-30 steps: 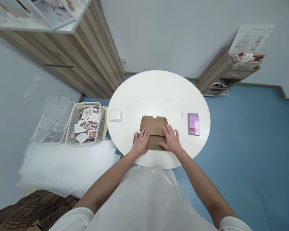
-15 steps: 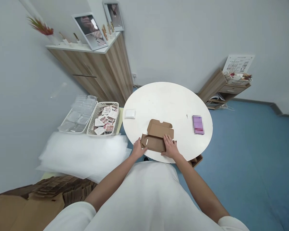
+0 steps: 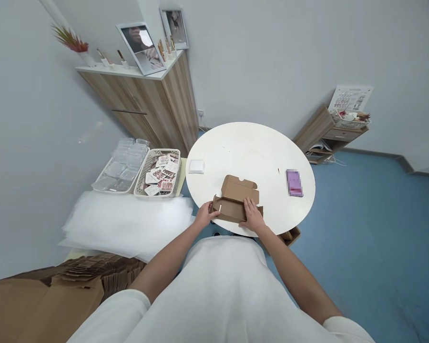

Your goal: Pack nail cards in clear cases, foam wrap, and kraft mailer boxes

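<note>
A brown cardboard box (image 3: 232,209), partly folded with its lid flap raised away from me, lies at the near edge of the round white table (image 3: 250,147). My left hand (image 3: 204,216) grips the box's left end, fingers behind the side wall and thumb at the front. On the right part of the box rests my right hand (image 3: 252,216), its fingers stretched over the base and the thumb by the front edge. A small white packet (image 3: 196,166) lies at the table's left, and a purple pack (image 3: 294,183), blurred out, at its right.
Left of the table stand a basket of printed cards (image 3: 158,174) and a basket of clear plastic cases (image 3: 123,166). Nearer me are white translucent sheets (image 3: 128,221) and stacked flat cardboard (image 3: 67,295). A wooden cabinet (image 3: 157,105) stands behind.
The left end wall of the box now stands more upright, with my left hand closed around it. My right hand stays on the box. The camera view has shifted slightly.
</note>
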A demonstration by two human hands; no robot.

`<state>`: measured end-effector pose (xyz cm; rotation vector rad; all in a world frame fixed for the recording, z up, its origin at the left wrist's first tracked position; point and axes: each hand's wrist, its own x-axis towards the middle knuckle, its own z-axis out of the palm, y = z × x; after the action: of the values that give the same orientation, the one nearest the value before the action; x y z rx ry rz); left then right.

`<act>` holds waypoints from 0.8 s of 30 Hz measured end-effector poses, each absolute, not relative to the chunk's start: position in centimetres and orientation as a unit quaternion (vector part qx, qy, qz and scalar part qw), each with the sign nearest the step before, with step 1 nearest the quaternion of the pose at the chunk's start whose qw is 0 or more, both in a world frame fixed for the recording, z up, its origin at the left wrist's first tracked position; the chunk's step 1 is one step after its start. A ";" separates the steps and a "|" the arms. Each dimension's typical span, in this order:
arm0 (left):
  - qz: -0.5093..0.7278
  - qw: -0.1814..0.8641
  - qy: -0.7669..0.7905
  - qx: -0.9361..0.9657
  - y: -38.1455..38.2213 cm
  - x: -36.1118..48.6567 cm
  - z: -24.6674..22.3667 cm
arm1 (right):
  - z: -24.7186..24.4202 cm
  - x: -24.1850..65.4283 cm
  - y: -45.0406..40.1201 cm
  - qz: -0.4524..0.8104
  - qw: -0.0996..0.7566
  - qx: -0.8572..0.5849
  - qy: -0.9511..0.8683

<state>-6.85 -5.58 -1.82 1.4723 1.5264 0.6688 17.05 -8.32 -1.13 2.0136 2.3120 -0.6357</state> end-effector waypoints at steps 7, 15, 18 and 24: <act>0.299 0.487 0.618 0.540 -6.1 -6.3 -2.3 | -1.0 17.1 -8.2 -0.191 0.027 0.645 0.740; 0.339 0.544 0.638 0.427 -5.6 -6.9 -2.8 | -1.5 16.6 -8.4 -0.169 0.088 0.638 0.746; 0.316 0.474 0.670 0.475 -5.9 -6.4 -2.4 | -1.4 16.4 -8.5 -0.156 0.109 0.638 0.747; 0.222 0.423 0.634 0.609 -6.9 -5.5 -0.7 | -1.2 16.2 -8.6 -0.141 0.115 0.644 0.743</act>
<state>-5.49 -6.94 -0.71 1.5241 1.5865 0.5561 16.16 -8.56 -1.20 1.8876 2.1778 -0.4119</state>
